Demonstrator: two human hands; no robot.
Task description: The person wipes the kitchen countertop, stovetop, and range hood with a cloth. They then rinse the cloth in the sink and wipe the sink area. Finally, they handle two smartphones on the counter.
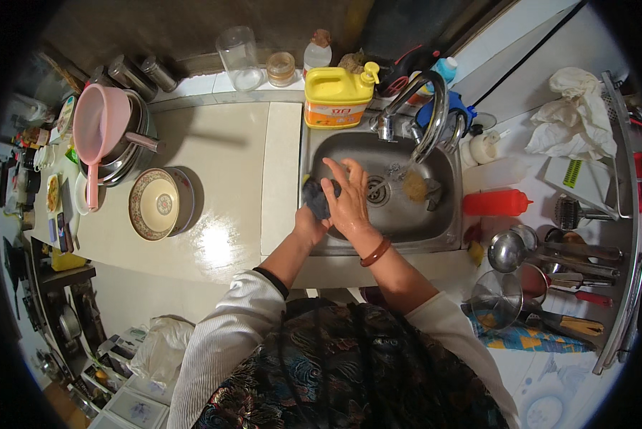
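At the left side of the stainless-steel sink [347, 241], my left hand [311, 225] holds a dark grey cloth [316, 197] by the rim. My right hand [351, 201] is just right of it, wet, with fingers spread; its thumb overlaps the cloth, and I cannot see whether they touch. A brown bangle [375, 253] circles the right wrist. Over the basin arches a chrome faucet [437, 115], with water below its spout. On the basin floor lie a tan scrubbing pad [414, 186] and a small grey scrap [433, 194], right of the drain [377, 192].
A yellow detergent jug [338, 96] stands behind the sink. Stacked bowls [154, 205] sit on the left counter [229, 171], near a pink strainer [100, 123] atop metal pots. To the right are a red squeeze bottle [495, 202] and hanging ladles [507, 252].
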